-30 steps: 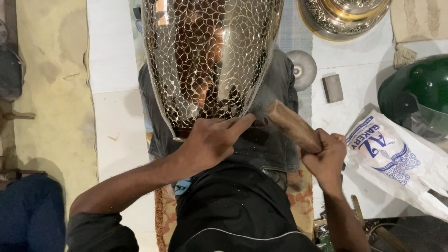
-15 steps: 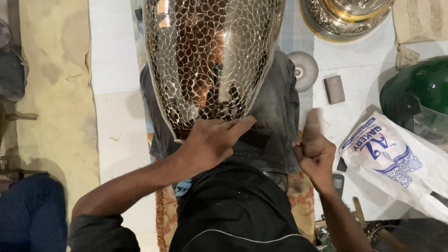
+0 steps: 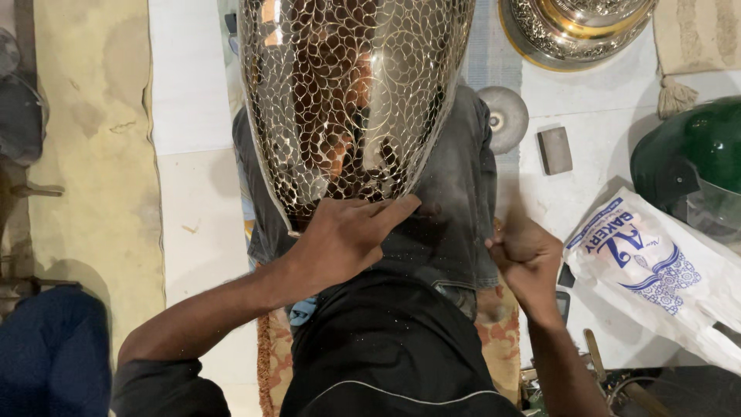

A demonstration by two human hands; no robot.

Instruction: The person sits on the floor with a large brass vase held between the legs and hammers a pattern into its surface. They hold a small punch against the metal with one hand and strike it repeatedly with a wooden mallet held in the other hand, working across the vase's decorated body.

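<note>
While the left hand [image 3: 343,235] is lying flat on the near end of the vessel, these points are holding:

Left hand: fingers spread and open, palm pressing on the engraved metal vessel [image 3: 351,100], not gripping it.
Right hand: [image 3: 527,259] curling into a closed fist beside the right knee; I cannot tell whether anything is inside it.
Vessel position: lying lengthwise along the person's lap, narrow end toward the body, wide body running away up the frame.
Risk, roll: the rounded vessel is resting on the legs with one flat palm steadying it; in my judgement it is liable to roll sideways off the lap if that pressure eases.
Risk, surface: the polished face is showing reflections; a slipping palm is likely smearing or marking it.
Package: white plastic bag [image 3: 656,266] with blue print and a blue ornament, lying crumpled on the floor right of the fist.
Neighbours: grey disc [image 3: 503,117], small grey block [image 3: 555,150], green dome [image 3: 695,158].
</note>
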